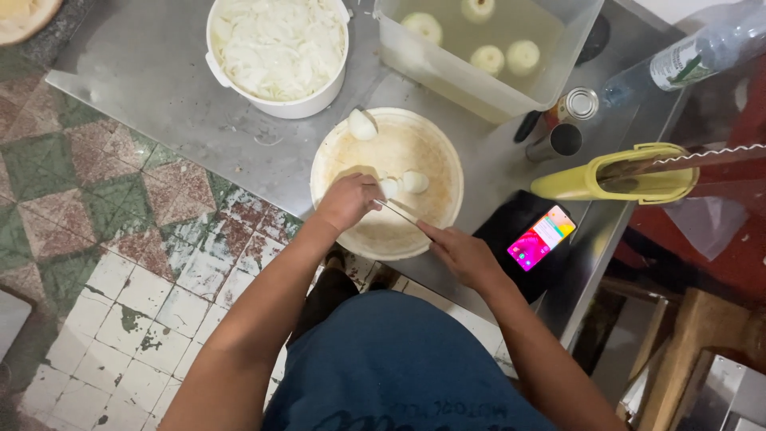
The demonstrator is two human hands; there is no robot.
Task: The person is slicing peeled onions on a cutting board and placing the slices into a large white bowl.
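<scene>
A round, pale cutting board [435, 164] lies on a steel table [152, 72]. My left hand [349, 201] presses down on a peeled onion piece [389, 188] near the board's middle. Beside it lies another onion piece [415, 182], and a third onion half [362, 124] sits at the board's far edge. My right hand [461, 254] grips a knife [399, 211] whose blade points toward the onion under my left fingers.
A white tub of sliced onion [278, 49] and a clear bin of water with whole peeled onions [487, 48] stand behind the board. To the right are two cans [568, 120], a lit phone [541, 237], a yellow holder [614, 177] and a plastic bottle [686, 57]. Worn tiled floor at left.
</scene>
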